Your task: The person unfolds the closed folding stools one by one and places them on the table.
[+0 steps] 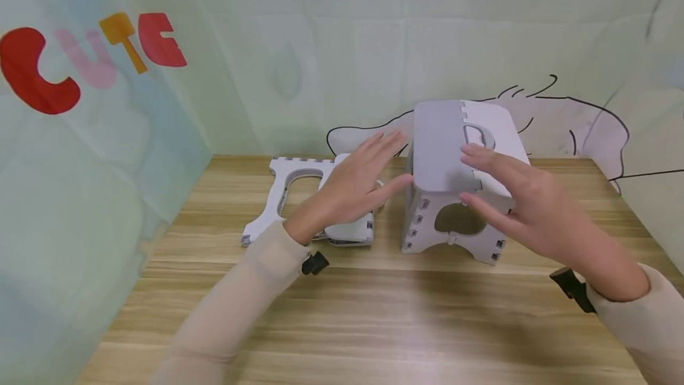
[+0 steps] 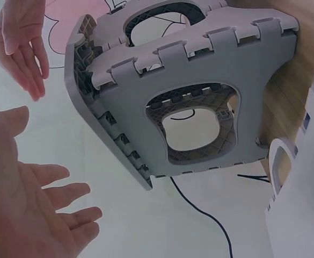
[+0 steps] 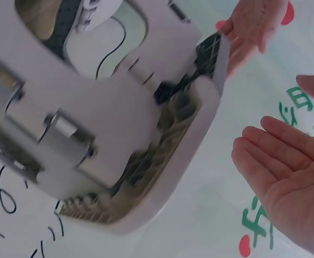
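A grey and white folding step stool [image 1: 438, 147] stands unfolded on its legs on the wooden table, its handle slot in the top. My left hand [image 1: 358, 186] hovers at the stool's left side with fingers extended. On the other side, my right hand [image 1: 534, 207] is raised over the stool's right front part, fingers straight and thumb apart. Both wrist views show gaps between the stool's top and the left hand [image 2: 33, 204] and right hand [image 3: 291, 177]; neither holds anything. Left of the standing stool lies a second, folded-flat stool [image 1: 278, 195], partly hidden behind my left hand and forearm.
The wood-grain table [image 1: 342, 325] extends in front of both stools. A printed cloth backdrop [image 1: 299, 76] hangs close behind the table and along its left side, with coloured letters. Small black straps or mounts [image 1: 315, 263] are on both wrists.
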A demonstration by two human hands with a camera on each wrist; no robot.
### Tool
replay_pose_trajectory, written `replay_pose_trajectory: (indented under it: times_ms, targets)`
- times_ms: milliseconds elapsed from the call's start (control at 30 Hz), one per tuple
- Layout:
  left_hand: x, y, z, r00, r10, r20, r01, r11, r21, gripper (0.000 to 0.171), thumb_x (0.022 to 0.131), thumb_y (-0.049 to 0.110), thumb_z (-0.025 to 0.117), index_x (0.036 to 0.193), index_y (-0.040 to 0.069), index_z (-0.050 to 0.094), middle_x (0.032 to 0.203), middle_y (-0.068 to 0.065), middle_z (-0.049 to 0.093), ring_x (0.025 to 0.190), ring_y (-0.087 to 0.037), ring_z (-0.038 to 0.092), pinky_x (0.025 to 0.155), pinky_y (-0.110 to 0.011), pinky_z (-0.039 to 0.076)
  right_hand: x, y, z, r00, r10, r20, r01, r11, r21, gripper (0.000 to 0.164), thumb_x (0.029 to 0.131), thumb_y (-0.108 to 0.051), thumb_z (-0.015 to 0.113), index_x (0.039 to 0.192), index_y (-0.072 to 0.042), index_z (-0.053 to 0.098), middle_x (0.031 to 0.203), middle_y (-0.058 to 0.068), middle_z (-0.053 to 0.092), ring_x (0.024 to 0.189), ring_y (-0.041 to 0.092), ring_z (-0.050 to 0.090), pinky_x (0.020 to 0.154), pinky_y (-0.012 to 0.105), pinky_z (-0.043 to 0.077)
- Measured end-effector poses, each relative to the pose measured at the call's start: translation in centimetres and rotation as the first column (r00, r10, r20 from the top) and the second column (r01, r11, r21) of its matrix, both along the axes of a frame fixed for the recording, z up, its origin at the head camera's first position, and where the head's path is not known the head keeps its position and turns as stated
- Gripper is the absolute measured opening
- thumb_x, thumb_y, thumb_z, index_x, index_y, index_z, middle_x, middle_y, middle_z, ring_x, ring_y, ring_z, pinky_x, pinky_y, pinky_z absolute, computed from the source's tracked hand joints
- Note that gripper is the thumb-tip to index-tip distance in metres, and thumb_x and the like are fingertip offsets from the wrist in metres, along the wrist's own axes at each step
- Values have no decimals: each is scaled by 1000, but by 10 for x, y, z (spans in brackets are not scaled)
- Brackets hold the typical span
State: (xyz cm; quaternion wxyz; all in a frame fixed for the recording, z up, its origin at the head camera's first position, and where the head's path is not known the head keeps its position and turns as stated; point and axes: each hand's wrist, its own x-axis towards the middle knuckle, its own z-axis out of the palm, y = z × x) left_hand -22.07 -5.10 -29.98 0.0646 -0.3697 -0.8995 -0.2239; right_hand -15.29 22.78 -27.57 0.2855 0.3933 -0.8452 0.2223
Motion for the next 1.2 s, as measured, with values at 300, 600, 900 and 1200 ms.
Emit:
replay_pose_trajectory:
  times_ms: [300,600,900,1200]
  targets:
    - [13,-23,-5,999,31,-16,-31,1000,4,75,103,59,39,161,16,18,166,-1,15,152,-19,6,123,-44,13,19,-32,-8,993,94,-73,-97,994,-40,50,104,-42,50,125,1,65,130,14,64,117,28,62,105,14,39]
    - [23,-45,-16,996,89,-14,-89,995,-34,75,103,56,43,160,14,19,166,-4,16,152,-20,7,122,-44,15,20,-56,-36,989,144,-17,-144,989,-26,46,107,-35,44,127,2,61,125,16,65,104,27,68,83,26,58]
    - [31,-77,-34,986,166,-22,-167,983,-71,74,103,58,41,160,16,21,166,-2,16,151,-24,10,120,-52,20,12,-89,-85,982,130,136,-121,990,-72,37,102,-23,60,127,3,59,125,19,65,106,31,67,85,38,59]
    - [34,-109,-54,980,194,-36,-196,975,-100,71,104,53,41,159,10,25,164,-11,21,150,-31,14,121,-50,18,-1,-116,-107,958,9,286,26,993,-119,28,91,7,64,118,10,64,105,21,70,91,27,69,78,36,60]
